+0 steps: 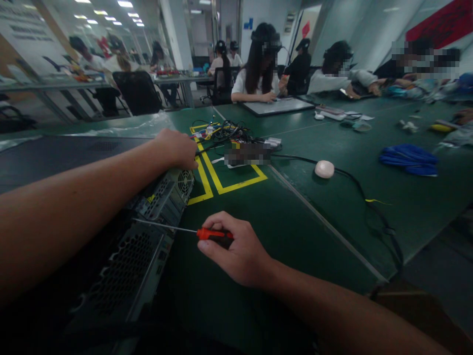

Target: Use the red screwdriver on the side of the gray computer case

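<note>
A dark computer case (148, 202) lies at the left, its metal rear panel with vents and ports turned to the right. My left hand (181, 150) is at the far corner of this case, above a round fan grille (185, 181). Its fingers curl down over the edge, and their tips are partly hidden. Closed around the red and black handle of a screwdriver (212, 235) is my right hand (236, 249). The thin shaft points left, and its tip reaches the rear panel, near a lower slotted area; contact with a screw cannot be made out.
Beyond the case lies a tangle of black cables (232, 132) by yellow tape marks (240, 186) on the green table (295, 231). A pale rounded object (324, 169) sits near a long black cable. A blue bundle (408, 159) lies right. Several people work behind.
</note>
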The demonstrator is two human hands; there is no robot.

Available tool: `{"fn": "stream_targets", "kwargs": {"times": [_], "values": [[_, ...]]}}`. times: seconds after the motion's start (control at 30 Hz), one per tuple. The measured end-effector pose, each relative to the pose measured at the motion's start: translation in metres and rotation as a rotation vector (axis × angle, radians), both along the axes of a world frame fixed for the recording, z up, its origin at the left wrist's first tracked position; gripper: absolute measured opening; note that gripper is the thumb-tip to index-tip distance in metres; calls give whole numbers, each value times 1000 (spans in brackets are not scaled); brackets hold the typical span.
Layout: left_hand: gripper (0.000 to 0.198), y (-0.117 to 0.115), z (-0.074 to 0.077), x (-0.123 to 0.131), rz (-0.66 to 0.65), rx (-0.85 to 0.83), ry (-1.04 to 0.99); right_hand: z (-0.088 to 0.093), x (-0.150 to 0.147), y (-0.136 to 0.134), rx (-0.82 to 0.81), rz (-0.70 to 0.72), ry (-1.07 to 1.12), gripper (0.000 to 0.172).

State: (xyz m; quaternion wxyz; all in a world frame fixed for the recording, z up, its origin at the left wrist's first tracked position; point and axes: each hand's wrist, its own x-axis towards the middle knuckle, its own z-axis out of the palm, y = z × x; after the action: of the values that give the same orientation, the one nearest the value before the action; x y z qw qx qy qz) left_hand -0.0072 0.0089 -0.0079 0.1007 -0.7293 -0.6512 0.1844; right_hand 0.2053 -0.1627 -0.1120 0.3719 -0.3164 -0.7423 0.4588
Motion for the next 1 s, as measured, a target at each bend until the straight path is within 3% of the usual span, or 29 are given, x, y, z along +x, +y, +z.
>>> {"fn": "stream_targets", "kwargs": {"times": [1.0], "values": [[68,-3,1,2,-6,-21,72,-5,-2,3,39,-30,45,18]]}}
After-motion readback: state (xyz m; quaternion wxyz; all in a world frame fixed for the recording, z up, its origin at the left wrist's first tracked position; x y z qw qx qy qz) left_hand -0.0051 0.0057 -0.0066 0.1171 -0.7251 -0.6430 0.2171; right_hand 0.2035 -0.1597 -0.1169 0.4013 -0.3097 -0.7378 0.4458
